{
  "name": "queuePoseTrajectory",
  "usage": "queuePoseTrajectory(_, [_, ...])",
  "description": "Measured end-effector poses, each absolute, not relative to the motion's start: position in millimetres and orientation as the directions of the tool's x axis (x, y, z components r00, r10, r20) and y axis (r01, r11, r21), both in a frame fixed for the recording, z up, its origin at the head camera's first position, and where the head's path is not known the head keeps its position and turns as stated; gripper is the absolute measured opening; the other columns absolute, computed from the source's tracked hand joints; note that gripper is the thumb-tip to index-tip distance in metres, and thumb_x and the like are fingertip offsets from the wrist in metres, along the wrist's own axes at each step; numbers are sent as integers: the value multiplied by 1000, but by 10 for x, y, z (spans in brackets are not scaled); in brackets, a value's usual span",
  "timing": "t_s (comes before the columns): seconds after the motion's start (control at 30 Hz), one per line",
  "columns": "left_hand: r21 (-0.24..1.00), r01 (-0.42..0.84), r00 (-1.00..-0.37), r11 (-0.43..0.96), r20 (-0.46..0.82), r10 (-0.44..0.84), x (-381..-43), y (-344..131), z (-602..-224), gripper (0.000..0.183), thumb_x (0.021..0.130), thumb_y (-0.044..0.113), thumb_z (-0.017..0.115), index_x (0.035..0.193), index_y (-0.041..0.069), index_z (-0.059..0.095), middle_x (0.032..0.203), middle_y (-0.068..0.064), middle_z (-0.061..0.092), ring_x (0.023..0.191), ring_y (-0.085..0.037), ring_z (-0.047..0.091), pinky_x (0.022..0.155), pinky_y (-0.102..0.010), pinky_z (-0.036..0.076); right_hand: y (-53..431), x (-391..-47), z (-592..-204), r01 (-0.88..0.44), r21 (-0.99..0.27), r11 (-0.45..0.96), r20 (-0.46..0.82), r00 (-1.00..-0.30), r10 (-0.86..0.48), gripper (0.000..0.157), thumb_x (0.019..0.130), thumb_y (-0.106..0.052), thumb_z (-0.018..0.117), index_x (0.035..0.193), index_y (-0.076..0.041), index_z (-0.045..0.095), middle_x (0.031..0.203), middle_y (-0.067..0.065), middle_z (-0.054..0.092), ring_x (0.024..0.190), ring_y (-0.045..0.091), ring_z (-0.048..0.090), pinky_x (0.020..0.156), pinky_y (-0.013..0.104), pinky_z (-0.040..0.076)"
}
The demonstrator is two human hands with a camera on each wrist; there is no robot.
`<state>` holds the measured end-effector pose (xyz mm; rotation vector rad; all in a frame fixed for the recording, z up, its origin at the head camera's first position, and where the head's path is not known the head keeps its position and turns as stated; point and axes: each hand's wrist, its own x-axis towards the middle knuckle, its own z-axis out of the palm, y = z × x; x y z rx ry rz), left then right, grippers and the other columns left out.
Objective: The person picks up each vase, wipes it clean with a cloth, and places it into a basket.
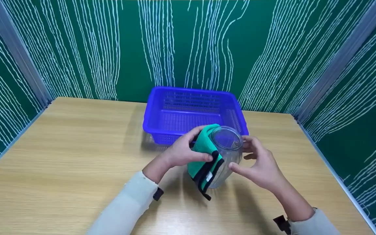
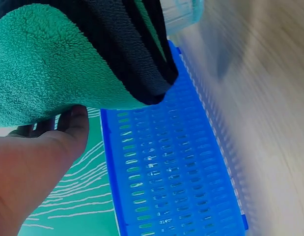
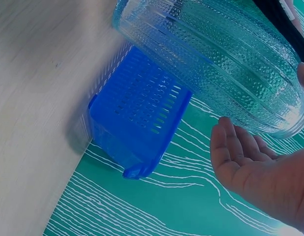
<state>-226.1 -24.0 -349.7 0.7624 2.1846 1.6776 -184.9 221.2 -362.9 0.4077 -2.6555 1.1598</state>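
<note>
A green towel with black edging is gripped in my left hand, its thumb across the front fold. It lies against the left side of a clear ribbed glass jar and hangs below my hand. The jar tilts, its round rim up toward the head camera. At the jar's right side, my right hand cups loosely, thumb and fingers spread around it. Up close in the right wrist view, the jar shows a dotted texture, with fingertips right at its wall. In the left wrist view the towel hides most of the jar.
Just behind the hands stands a blue-purple plastic basket with slotted walls. Under it is a light wooden table. Green panels with white wavy lines close off the back and both sides.
</note>
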Motion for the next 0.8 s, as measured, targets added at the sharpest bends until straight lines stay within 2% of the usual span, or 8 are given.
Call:
queuePoseTrajectory(0.17, [948,250,-821,199,98,563,-2274,-250,-3568,78,64,29,77,129,34,34,118,11,49,109,-11,46,91,-38,38,2223,-1853,-3623,-347,-687,639,303,-936,-182,70,63,-34,77,121,-17,42,108,-3,57,96,9,52,78,36,45])
queuePoseTrajectory(0.43, [945,259,-842,199,120,527,-2412,-183,-3918,85,49,29,85,118,43,37,112,16,51,105,-7,47,90,-32,38,2252,-1868,-3636,-350,-674,651,296,-935,-196,67,64,-41,74,119,-20,43,108,-6,57,94,8,54,80,33,46])
queuePoseTrajectory(0.6, [932,263,-853,249,104,512,-2406,-170,-4017,88,43,32,87,115,39,37,111,15,50,105,-7,46,91,-31,37,2236,-1871,-3640,-338,-713,614,288,-940,-183,64,63,-40,75,115,-20,45,107,-8,57,96,7,55,83,31,46])
queuePoseTrajectory(0.8, [898,273,-859,346,65,508,-2405,-160,-4054,87,41,39,86,112,36,36,109,13,48,102,-8,46,89,-31,38,2242,-1861,-3640,-330,-729,600,279,-943,-179,62,62,-37,76,113,-19,46,108,-6,58,96,9,57,84,32,46])
